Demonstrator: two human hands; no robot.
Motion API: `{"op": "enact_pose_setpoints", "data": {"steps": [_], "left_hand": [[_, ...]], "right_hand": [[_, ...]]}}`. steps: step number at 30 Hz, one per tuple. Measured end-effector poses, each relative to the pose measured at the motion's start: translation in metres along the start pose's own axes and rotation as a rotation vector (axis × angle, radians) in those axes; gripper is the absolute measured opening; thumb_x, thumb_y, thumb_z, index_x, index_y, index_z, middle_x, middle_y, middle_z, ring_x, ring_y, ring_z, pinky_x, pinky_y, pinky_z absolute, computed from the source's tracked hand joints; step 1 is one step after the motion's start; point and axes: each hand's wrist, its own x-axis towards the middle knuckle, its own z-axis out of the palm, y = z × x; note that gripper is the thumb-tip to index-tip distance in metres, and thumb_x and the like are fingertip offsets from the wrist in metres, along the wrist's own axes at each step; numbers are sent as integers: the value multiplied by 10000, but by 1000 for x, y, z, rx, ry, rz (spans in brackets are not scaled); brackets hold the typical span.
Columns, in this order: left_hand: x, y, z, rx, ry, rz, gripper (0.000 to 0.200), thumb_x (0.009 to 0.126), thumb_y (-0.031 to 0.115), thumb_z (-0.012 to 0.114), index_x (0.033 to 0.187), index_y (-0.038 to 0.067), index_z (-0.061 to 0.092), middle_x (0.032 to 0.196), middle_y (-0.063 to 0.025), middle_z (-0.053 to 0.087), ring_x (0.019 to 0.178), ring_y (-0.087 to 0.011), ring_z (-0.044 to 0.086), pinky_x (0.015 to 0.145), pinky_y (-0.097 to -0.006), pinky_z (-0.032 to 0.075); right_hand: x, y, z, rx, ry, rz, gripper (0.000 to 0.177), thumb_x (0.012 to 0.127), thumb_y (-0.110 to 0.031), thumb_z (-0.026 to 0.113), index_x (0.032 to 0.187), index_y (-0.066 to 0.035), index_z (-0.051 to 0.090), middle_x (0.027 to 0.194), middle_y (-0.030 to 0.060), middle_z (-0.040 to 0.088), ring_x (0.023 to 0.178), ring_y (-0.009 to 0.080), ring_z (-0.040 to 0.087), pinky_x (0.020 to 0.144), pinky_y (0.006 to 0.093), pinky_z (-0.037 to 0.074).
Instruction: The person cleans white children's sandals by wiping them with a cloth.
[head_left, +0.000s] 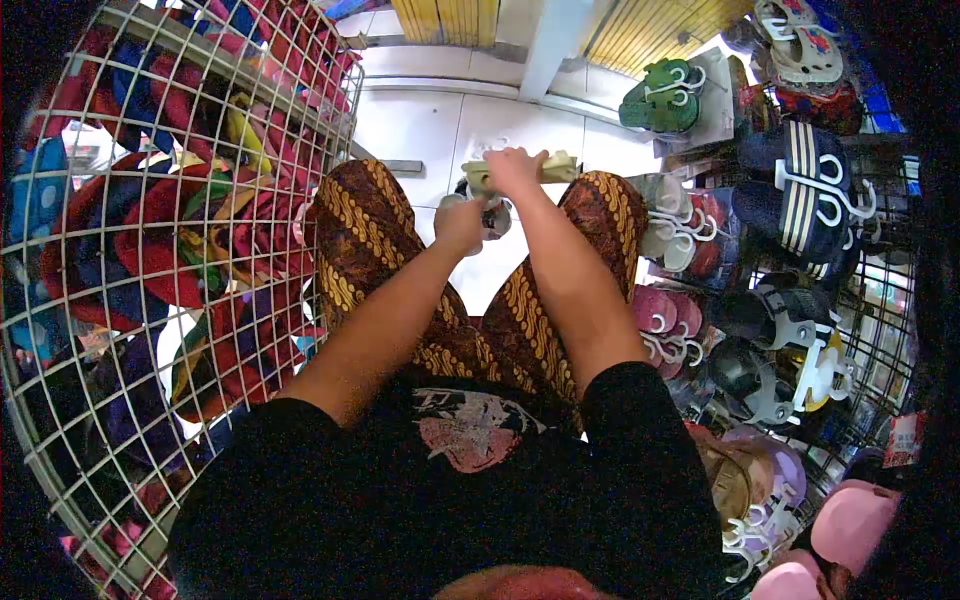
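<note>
My right hand (515, 170) is closed over a pale olive-green sandal (558, 168), held between my knees above the floor. Much of the sandal is covered by the hand, and its outline is smeared by motion. Just below and to the left is my left hand (460, 226), curled closed and blurred. A grey-and-dark item (495, 220), perhaps footwear, shows beside the left hand; whether the fingers grip it is hard to make out. Blurred white plastic, like a hanger, appears just above the right hand.
A wire grid (180, 220) with colourful cloth behind it rises on my left. On the right, a rack carries green sandals (660, 100), dark striped slides (800, 190), pink sandals (668, 315) and pink caps (855, 520). White floor tiles (410, 130) lie ahead.
</note>
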Motion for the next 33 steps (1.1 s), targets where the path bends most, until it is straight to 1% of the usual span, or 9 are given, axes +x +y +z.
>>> {"op": "enact_pose_setpoints", "data": {"steps": [2, 5, 10, 17, 20, 23, 26, 29, 33], "left_hand": [[-1, 2, -4, 4, 23, -3, 500, 679, 373, 808, 1092, 151, 632, 877, -123, 698, 862, -310, 680, 752, -452, 515], [1, -2, 3, -44, 12, -32, 513, 698, 381, 798, 1124, 154, 626, 901, -129, 696, 884, -311, 677, 763, -449, 516], [5, -3, 10, -115, -37, -13, 526, 716, 408, 790, 1135, 140, 619, 920, -137, 691, 896, -329, 669, 772, -450, 514], [9, -9, 18, -118, 11, -10, 478, 746, 403, 765, 1112, 136, 610, 907, -146, 679, 892, -335, 664, 760, -462, 513], [12, -10, 18, -93, 10, -63, 479, 747, 392, 764, 1129, 148, 611, 921, -143, 681, 898, -332, 665, 764, -458, 515], [9, -8, 15, -47, -64, -4, 500, 752, 370, 759, 1181, 165, 606, 930, -145, 682, 903, -335, 664, 766, -457, 517], [12, -3, 8, -39, -58, -16, 566, 765, 375, 747, 1267, 184, 570, 964, -144, 683, 917, -330, 664, 777, -449, 520], [18, -12, 23, -176, -37, -14, 461, 772, 329, 710, 1171, 138, 578, 972, -169, 681, 922, -365, 663, 785, -499, 515], [19, -9, 21, -198, -56, -57, 464, 781, 310, 692, 1189, 136, 556, 991, -173, 686, 910, -378, 666, 787, -504, 511]], "right_hand": [[-4, -4, 0, -20, 136, 46, 416, 742, -342, 721, 1147, -285, 646, 1123, 23, 654, 1114, 265, 577, 959, 734, 269], [-4, -5, -13, 27, 117, 45, 412, 740, -331, 729, 1142, -286, 650, 1129, 27, 653, 1128, 253, 565, 961, 735, 261], [-2, -4, -5, -61, 25, 82, 349, 726, -311, 712, 1065, -234, 679, 1057, 42, 676, 1208, 334, 463, 1015, 770, 161], [-3, -2, -19, 173, 178, 185, 356, 755, -376, 704, 1084, -242, 683, 1165, 81, 652, 1269, 372, 438, 1015, 767, 179], [-8, -2, -26, 173, 10, 47, 403, 724, -388, 721, 1097, -252, 658, 1121, 45, 657, 1194, 327, 472, 984, 750, 222], [-7, -3, -16, 20, 1, 68, 411, 730, -418, 714, 1103, -256, 657, 1157, 47, 644, 1194, 318, 469, 989, 744, 221], [10, 4, 8, 47, 240, 111, 421, 731, -439, 710, 1107, -258, 655, 1136, 53, 654, 1205, 316, 460, 987, 736, 226], [-4, 1, -23, 214, 171, 99, 429, 730, -425, 724, 1117, -254, 654, 1200, 57, 635, 1215, 369, 477, 998, 755, 227], [-3, 3, -14, 222, 96, 99, 431, 750, -430, 713, 1137, -253, 639, 1172, 48, 652, 1226, 352, 471, 967, 737, 281]]}}
